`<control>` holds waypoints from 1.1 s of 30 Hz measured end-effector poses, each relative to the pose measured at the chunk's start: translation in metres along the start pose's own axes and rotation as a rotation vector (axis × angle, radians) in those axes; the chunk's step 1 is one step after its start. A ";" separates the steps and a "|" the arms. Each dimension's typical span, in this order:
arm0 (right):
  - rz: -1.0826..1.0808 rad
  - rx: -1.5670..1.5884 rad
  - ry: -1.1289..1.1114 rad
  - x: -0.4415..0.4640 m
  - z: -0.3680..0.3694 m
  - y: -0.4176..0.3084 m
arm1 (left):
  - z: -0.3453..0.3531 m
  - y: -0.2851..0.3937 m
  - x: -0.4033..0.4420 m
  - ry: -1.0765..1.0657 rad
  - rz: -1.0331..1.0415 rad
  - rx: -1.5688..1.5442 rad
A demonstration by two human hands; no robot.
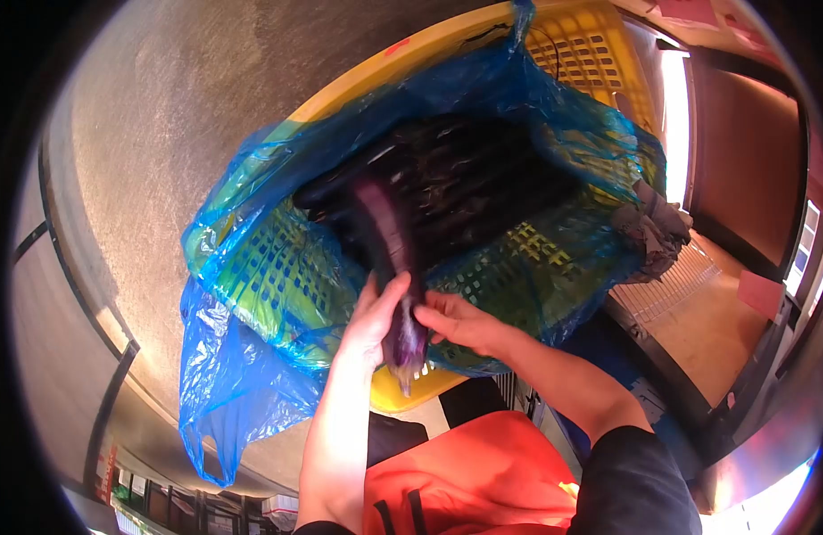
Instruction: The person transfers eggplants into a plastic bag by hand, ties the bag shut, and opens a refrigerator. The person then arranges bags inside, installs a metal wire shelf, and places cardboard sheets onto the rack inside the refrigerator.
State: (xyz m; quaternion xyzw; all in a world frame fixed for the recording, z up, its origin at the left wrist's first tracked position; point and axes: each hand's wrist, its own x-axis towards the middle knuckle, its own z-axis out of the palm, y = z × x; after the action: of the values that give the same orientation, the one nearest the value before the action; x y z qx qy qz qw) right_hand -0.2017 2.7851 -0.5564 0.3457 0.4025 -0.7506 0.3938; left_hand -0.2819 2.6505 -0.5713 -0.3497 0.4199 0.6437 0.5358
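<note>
Nearest is red clothing [474,473]. Beyond it, the left hand [368,325] grips one eggplant [406,343], thumb over its side. The right hand [463,323] has bent fingers against the same eggplant's near end; whether they grip is hard to tell. That eggplant is raised, stem end toward the body, blurred far end over the heap. Below, a yellow basket [599,53] lined with a blue bag [237,357] holds many more dark eggplants [492,178]. So one seems in hand, with many lying in the bag; how many are already handled cannot be told. Farther off is a grey surface [179,116].
</note>
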 end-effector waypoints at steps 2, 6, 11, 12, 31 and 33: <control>0.014 -0.097 0.315 0.016 -0.039 0.005 | -0.008 -0.002 -0.007 0.037 0.106 -0.016; 0.246 0.106 1.016 0.079 -0.165 0.035 | -0.013 0.010 -0.038 -0.038 -0.092 -0.221; 0.528 -0.321 1.271 0.136 -0.207 0.045 | -0.007 -0.018 -0.053 -0.170 -0.132 -0.219; 0.599 -0.384 1.271 0.135 -0.204 0.036 | -0.008 -0.021 -0.056 -0.202 -0.100 -0.190; 0.483 -0.146 1.337 0.131 -0.203 0.038 | -0.047 -0.013 -0.148 -0.211 -0.017 -0.146; 0.481 -0.306 1.356 0.140 -0.221 0.051 | -0.046 -0.010 -0.151 -0.241 -0.074 -0.196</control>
State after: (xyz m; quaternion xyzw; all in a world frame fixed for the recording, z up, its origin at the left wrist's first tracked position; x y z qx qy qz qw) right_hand -0.1752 2.9164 -0.7868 0.7540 0.5708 -0.2000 0.2562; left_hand -0.2446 2.5489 -0.4559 -0.3359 0.2745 0.6986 0.5689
